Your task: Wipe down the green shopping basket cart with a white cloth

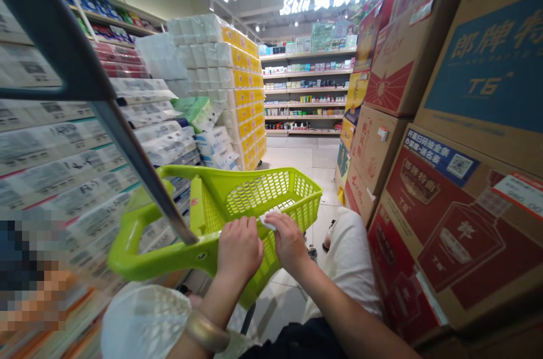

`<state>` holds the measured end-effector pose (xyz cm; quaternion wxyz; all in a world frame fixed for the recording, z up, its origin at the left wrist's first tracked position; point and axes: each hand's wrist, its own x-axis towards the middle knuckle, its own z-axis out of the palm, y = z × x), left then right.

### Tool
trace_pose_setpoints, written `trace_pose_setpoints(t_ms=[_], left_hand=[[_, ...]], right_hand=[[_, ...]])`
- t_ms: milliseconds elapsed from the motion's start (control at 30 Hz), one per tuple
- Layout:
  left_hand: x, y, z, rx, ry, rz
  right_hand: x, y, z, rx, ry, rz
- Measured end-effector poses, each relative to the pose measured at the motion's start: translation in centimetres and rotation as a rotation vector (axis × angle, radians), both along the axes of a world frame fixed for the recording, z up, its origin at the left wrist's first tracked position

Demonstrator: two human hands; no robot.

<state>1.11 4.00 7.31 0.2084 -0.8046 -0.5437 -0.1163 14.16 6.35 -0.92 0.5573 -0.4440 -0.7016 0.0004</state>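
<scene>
A lime-green rolling shopping basket (254, 195) with lattice walls stands in front of me, a little left of my legs. My left hand (240, 249), below a gold-coloured bangle (207, 332), is closed over its near rim. Just to the right, my right hand (291, 239) has its fingers bent over the same rim, pressing a small white wipe or cloth (268, 219) against it. The wipe is partly hidden under the fingers. A metal pull handle (146, 172) slants up from the basket toward the upper left. The part of the basket floor I can see holds nothing.
Paper packs (85, 138) are piled on the left, beside a tall stack of yellow-and-white tissue bundles (246, 93). Cartons (458, 223) form a wall close on my right. Stocked shelves (305, 87) stand at the aisle's far end, beyond the tiled floor (292, 152).
</scene>
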Motion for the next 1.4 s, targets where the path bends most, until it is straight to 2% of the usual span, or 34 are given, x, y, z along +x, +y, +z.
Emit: trace_pose_setpoints(t_ms=[67,133,333,533,767,833,1000,1200,1400], left_hand=[[-0.3,-0.1,-0.2,0.021,-0.001,-0.008],[-0.5,-0.3,-0.4,0.036,0.002,-0.009],[-1.1,-0.9,-0.6,0.063,-0.034,-0.033],[-1.2,-1.6,-0.8,0.083,-0.016,-0.023],[-1.5,-2.1,-1.2,0.109,-0.019,-0.040],[-1.5,-2.1,-1.4,0.116,-0.015,-0.030],[-1.4,-2.5,-1.4,0.109,-0.007,-0.028],[-1.4,-2.9,-1.3,0.117,-0.003,-0.028],[-1.4,-2.9,-1.6,0.122,-0.019,-0.042]], right_hand=[[-0.4,-0.3,0.0,0.027,-0.010,0.061],[0.1,-0.2,-0.2,0.032,-0.005,0.065],[1.9,0.5,-0.8,0.003,0.039,-0.091],[-0.4,-0.2,0.0,0.027,-0.054,0.054],[1.5,0.1,-0.7,-0.004,-0.002,-0.135],[0.8,-0.3,-0.6,-0.010,-0.010,-0.103],[-0.5,-1.0,-0.1,0.027,-0.043,0.106],[0.9,-0.5,-0.2,0.011,0.002,-0.005],[0.2,-1.3,-0.1,0.033,-0.047,0.160]])
